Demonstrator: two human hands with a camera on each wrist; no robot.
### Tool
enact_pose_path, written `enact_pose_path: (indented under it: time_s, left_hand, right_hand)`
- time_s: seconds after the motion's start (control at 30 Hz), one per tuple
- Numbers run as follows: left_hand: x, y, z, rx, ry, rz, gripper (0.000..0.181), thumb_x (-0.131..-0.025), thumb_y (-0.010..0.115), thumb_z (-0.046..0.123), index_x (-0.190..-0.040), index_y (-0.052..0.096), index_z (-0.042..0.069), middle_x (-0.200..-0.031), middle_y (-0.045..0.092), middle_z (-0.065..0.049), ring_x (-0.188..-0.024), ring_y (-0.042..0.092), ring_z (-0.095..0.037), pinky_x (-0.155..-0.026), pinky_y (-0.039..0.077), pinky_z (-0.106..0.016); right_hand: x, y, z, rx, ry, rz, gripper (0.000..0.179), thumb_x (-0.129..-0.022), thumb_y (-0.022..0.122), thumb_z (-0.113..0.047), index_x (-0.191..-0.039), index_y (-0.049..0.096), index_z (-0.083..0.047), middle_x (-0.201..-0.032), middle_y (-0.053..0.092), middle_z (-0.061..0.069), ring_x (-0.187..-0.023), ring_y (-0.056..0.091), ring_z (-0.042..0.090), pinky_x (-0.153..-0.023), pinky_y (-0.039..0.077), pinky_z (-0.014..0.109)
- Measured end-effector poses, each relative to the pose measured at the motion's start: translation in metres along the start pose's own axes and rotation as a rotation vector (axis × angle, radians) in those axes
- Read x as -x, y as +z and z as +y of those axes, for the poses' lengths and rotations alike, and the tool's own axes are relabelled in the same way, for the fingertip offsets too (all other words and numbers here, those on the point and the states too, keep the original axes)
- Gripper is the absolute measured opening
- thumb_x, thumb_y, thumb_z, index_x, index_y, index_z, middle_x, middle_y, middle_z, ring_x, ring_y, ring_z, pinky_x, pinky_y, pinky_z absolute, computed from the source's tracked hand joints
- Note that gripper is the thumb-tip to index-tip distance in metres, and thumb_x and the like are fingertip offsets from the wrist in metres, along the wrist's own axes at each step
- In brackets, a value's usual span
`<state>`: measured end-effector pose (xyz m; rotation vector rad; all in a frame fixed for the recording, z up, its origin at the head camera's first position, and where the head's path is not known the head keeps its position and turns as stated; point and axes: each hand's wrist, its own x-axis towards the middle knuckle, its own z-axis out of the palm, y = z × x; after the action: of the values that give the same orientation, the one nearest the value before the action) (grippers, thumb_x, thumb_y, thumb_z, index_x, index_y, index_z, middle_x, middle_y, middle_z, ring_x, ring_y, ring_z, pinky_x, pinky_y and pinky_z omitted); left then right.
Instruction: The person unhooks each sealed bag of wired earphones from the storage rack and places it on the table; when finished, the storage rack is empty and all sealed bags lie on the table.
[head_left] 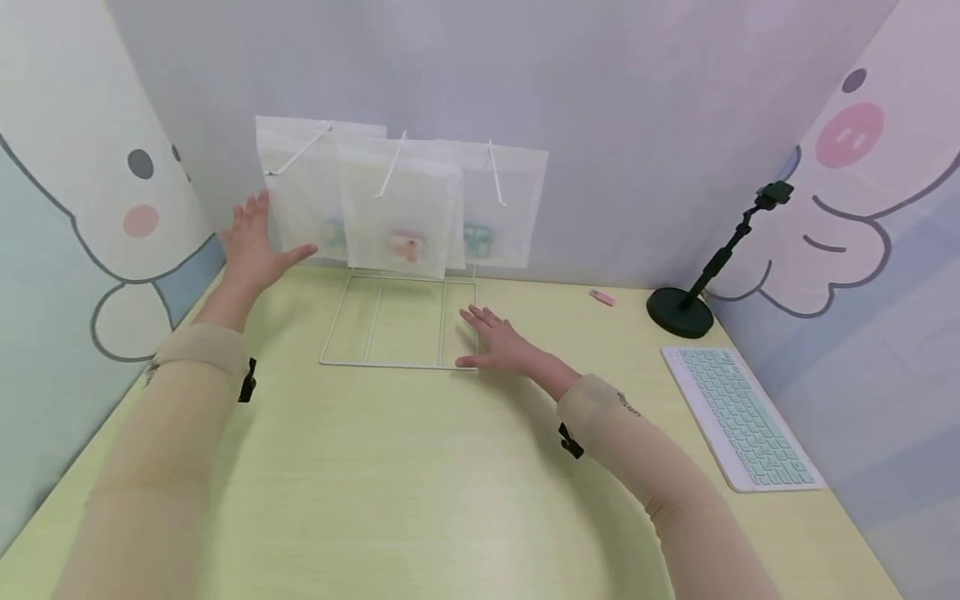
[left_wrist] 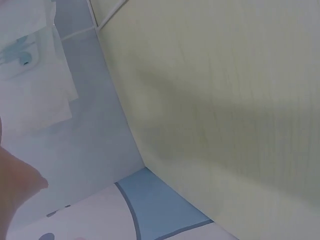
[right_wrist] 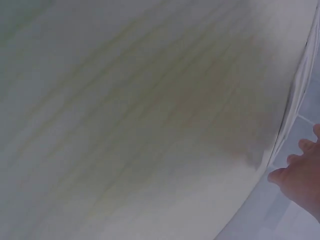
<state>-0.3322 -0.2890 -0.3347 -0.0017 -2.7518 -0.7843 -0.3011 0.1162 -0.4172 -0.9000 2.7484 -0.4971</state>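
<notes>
A white wire rack (head_left: 397, 365) stands at the back of the table, its flat base toward me. From its prongs hang translucent white bags: a left bag (head_left: 300, 196), a middle bag (head_left: 397, 187) in front, and a right bag (head_left: 510, 208). Small coloured pieces show faintly near their lower ends. Beside the left bag's lower edge, my left hand (head_left: 253, 248) is raised with fingers spread and thumb out, holding nothing. My right hand (head_left: 504, 346) has its fingers extended at the right side of the rack's base. Only part of that hand (right_wrist: 302, 180) enters the right wrist view.
To the right lie a white keyboard (head_left: 738, 417) with mint keys and a small pink object (head_left: 602, 297). A black stand (head_left: 680, 312) with a jointed arm rises near the back right corner. Cartoon-printed walls (head_left: 140, 250) border the table at the left, back and right.
</notes>
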Motion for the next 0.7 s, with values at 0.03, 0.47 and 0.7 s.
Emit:
enact_pose_path:
  time_s: [0.03, 0.47, 0.7]
  left_hand:
    - [-0.001, 0.002, -0.002, 0.027, -0.003, 0.003, 0.107, -0.084, 0.065, 0.048, -0.151, -0.011, 0.016, -0.157, -0.009, -0.019, -0.142, -0.014, -0.04, -0.11, -0.006, -0.063]
    - [0.001, 0.011, -0.011, 0.355, -0.129, 0.026, 0.094, -0.089, 0.062, 0.04, -0.153, -0.005, 0.022, -0.154, 0.023, -0.019, -0.144, 0.012, -0.036, -0.116, 0.01, -0.052]
    - [0.003, 0.017, -0.011, 0.425, -0.196, 0.127, 0.066, -0.091, 0.059, 0.038, -0.146, 0.03, 0.014, -0.127, 0.05, -0.011, -0.127, 0.039, -0.029, -0.11, 0.027, -0.045]
  right_hand:
    - [-0.002, 0.001, 0.001, -0.004, -0.002, -0.015, 0.093, -0.084, 0.062, -0.055, -0.153, 0.013, -0.016, -0.159, 0.009, 0.011, -0.145, 0.006, 0.035, -0.112, 0.011, 0.06]
    - [-0.004, 0.012, 0.014, 0.059, -0.01, -0.114, 0.094, -0.085, 0.057, -0.061, -0.153, 0.011, -0.015, -0.159, 0.0, 0.012, -0.146, -0.001, 0.031, -0.115, 0.002, 0.052]
    - [0.003, 0.012, 0.022, 0.055, -0.017, -0.099, 0.088, -0.088, 0.055, -0.056, -0.152, 0.016, -0.009, -0.158, 0.004, 0.015, -0.146, 0.001, 0.032, -0.116, 0.005, 0.052]
